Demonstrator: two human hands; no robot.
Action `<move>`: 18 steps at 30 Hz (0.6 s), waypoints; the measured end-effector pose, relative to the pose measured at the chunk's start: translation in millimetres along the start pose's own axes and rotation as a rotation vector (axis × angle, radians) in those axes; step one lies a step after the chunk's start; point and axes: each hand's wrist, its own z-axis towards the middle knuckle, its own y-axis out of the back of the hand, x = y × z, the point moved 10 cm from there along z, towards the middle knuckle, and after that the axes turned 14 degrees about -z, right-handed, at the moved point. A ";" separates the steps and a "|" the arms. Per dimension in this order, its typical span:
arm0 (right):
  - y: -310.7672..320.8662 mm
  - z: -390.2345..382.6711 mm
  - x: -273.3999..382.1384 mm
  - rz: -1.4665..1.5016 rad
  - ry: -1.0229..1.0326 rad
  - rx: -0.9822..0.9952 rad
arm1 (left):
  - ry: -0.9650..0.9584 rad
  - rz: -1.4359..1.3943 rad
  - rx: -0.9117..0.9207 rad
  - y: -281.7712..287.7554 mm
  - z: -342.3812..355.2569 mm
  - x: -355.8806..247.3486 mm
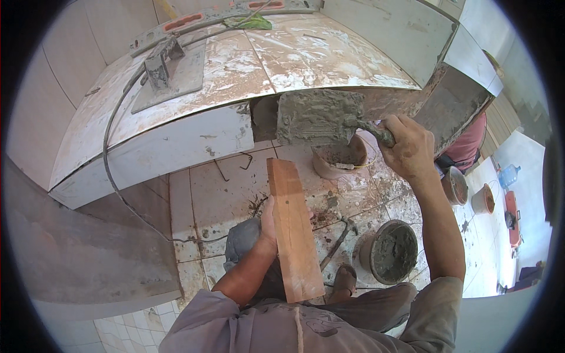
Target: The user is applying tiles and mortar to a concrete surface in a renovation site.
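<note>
My right hand [408,146] is closed round the handle of a trowel [321,117], whose rectangular blade is coated with wet grey mortar. The blade is at the counter's front edge, beside the end of a white tile strip [170,147]; whether it touches the counter, I cannot tell. My left hand [268,222] grips a long, flat orange-brown board [294,235] from behind, thumb side at its left edge and fingertips just showing at its right. The board stands upright in front of my body, below the trowel. A dark opening [265,117] shows between strip and blade.
The smeared tiled countertop [318,53] bears a float-like tool [162,76], a cable and a spirit level [182,22]. On the floor are a mortar-filled bucket [391,253], another bucket [338,159], a hammer [338,242] and bent rods. A person [468,144] is at the right.
</note>
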 end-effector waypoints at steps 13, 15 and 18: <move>2.2 9.2 8.6 -0.009 0.036 -0.039 | 0.007 0.035 0.016 3.6 0.5 -2.4; 3.6 12.2 14.9 -0.004 0.038 -0.063 | 0.016 0.042 0.020 3.0 -0.7 -2.6; -6.2 12.2 16.5 0.004 0.041 -0.054 | 0.033 0.038 0.002 0.4 -1.3 2.4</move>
